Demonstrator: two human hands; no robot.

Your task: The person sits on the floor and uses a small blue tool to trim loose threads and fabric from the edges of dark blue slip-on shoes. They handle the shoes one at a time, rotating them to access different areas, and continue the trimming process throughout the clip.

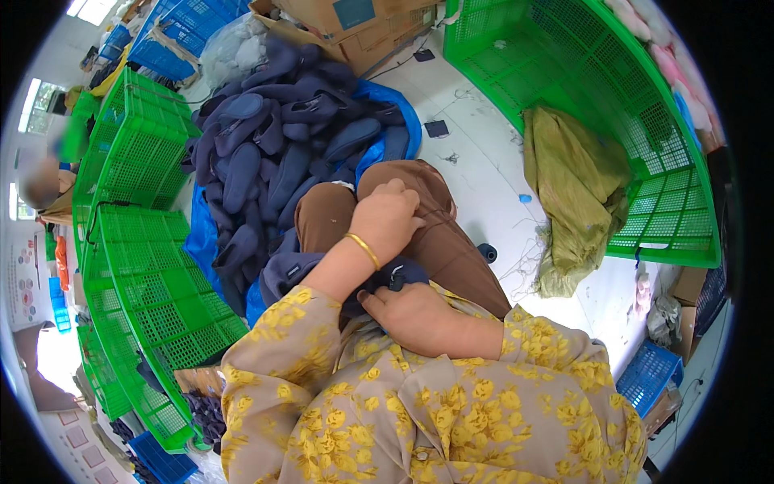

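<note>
My left hand [389,216], with a gold bangle at its wrist, reaches over my brown-trousered knees with its fingers curled. Whatever those fingers may hold is hidden. In my lap lies a navy fabric slipper [282,273], partly covered by my left forearm. My right hand [401,315] is closed at its near edge, thumb on the dark fabric and the other fingers largely out of sight. A small dark piece with a pale glint shows just above that hand; its kind is unclear. Beyond my knees, a heap of navy slippers [242,161] rests on a blue sheet [407,109].
Green plastic crates [153,298] stand along the left, and a large green crate [564,56] at the far right. An olive woven sack [572,194] hangs from it onto the white floor. A dark spool [487,253] lies by my right leg. Cardboard boxes [355,32] stand behind the heap.
</note>
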